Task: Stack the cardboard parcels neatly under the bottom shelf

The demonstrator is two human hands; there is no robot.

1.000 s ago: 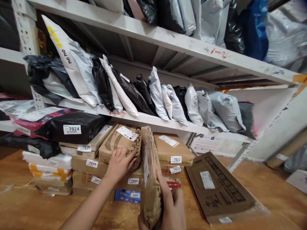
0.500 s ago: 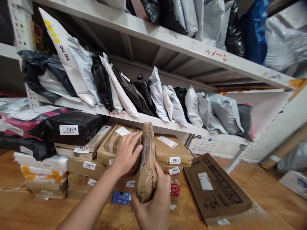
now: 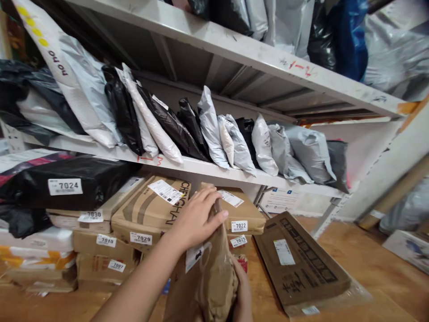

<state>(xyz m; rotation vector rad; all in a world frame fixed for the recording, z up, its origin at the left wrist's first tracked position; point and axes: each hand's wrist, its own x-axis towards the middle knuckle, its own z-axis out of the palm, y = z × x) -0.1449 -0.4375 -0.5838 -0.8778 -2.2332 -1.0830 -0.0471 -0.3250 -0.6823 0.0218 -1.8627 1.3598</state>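
I hold a brown, plastic-wrapped parcel [image 3: 214,273] upright in front of the stacked boxes on the floor. My left hand [image 3: 197,218] lies over its top edge with fingers curved round it. My right hand [image 3: 243,290] grips its lower right side from behind; only part of that hand shows. A white label sits on the parcel's left face. Just behind it are a brown box marked 7029 [image 3: 150,214] and a box marked 7022 [image 3: 243,214].
A flat brown box [image 3: 301,264] leans on the wooden floor at right. Numbered boxes and a black parcel 7024 [image 3: 67,183] are stacked at left. A white shelf [image 3: 201,165] above carries a row of grey, white and black mailer bags.
My left hand left the 7029 box and moved onto the top of the parcel. The parcel turned and dropped lower and nearer to me. The view shifted left.
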